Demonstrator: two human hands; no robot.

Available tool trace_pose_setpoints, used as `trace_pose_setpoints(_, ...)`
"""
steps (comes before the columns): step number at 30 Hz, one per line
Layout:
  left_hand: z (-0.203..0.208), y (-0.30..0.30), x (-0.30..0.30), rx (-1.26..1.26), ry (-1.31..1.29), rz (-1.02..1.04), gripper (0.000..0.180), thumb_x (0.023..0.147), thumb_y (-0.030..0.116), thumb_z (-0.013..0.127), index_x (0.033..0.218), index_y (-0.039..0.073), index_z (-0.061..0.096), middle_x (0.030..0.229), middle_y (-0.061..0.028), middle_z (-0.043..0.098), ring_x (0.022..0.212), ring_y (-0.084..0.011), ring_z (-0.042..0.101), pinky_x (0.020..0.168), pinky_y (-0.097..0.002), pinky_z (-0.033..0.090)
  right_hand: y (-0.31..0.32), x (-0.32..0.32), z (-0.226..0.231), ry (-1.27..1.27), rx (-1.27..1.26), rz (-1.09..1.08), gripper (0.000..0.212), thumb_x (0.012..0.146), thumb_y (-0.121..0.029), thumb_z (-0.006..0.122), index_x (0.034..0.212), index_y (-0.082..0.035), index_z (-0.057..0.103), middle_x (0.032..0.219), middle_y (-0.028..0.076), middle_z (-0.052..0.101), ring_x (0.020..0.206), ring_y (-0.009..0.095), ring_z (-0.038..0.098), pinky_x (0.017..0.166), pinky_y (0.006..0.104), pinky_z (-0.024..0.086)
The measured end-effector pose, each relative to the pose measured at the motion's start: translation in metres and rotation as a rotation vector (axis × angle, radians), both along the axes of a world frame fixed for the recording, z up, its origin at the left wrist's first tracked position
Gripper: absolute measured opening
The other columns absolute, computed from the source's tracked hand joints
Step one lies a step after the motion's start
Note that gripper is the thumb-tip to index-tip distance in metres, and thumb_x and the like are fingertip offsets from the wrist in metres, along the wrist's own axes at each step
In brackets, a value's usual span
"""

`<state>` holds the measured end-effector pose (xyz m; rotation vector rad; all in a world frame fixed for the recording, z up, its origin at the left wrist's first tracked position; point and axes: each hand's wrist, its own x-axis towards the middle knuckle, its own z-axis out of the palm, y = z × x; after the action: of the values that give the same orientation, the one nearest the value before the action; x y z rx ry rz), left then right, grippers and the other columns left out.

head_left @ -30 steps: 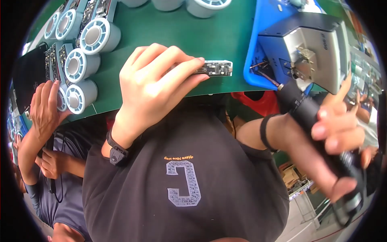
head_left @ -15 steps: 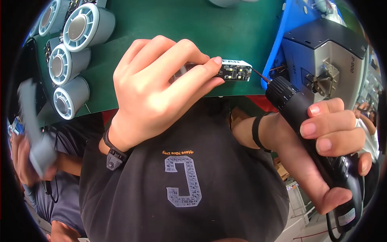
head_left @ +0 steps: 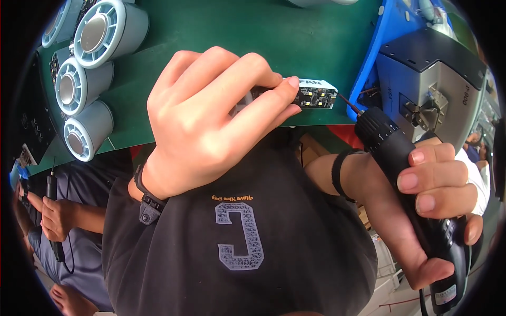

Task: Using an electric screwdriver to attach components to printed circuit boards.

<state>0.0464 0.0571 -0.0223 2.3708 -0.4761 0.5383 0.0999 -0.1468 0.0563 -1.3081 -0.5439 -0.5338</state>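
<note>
My left hand (head_left: pixel 203 118) is closed around a small assembly over the green table, its fingertips pinching it. Out of the fingers pokes a black circuit board (head_left: pixel 318 98) with small yellowish components, along a white labelled strip (head_left: pixel 316 84). What else lies under the palm is hidden. My right hand (head_left: pixel 435 181) wraps round the body of a black electric screwdriver (head_left: pixel 379 131). The tool tilts up and left, its thin bit at the board's right end; I cannot tell whether they touch.
Several light-blue round fan-like housings (head_left: pixel 87 87) stand at the left of the green table (head_left: pixel 221 26). At right, a blue tray (head_left: pixel 369 58) sits beside a grey-and-black box-shaped machine (head_left: pixel 421 79). A co-worker's hand (head_left: pixel 58 218) holds another electric screwdriver (head_left: pixel 51 187) at lower left.
Both my hands, with board and screwdriver, have shifted slightly right. The co-worker's blurred pale part has gone from view; that person's hand now shows a screwdriver.
</note>
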Motion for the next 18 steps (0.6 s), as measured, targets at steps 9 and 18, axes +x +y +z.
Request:
trace_pose_setpoints(9,-0.003,-0.001,-0.001,-0.01,-0.013,0.023,0.033,0.068,0.019,0.094,0.099,0.012,0.084,0.086,0.0035,0.074,0.072,-0.0163,0.061,0.065,-0.0307,0.043,0.0,-0.003,-0.001,0.053,-0.075,0.038,0.063,0.098,-0.068,0.056,0.114,-0.008,0.061,0.074,0.003,0.049,0.05,0.017,0.044,0.054,0.0378,0.039)
trace_pose_setpoints(18,-0.003,-0.004,-0.001,-0.005,-0.032,0.043,0.033,0.068,0.021,0.094,0.099,0.012,0.085,0.087,0.0032,0.075,0.073,-0.0158,0.062,0.065,-0.0299,0.043,-0.014,0.001,0.002,0.124,-0.208,0.127,0.063,0.1,-0.069,0.056,0.117,-0.009,0.064,0.079,0.001,0.052,0.056,0.016,0.048,0.061,0.0384,0.042)
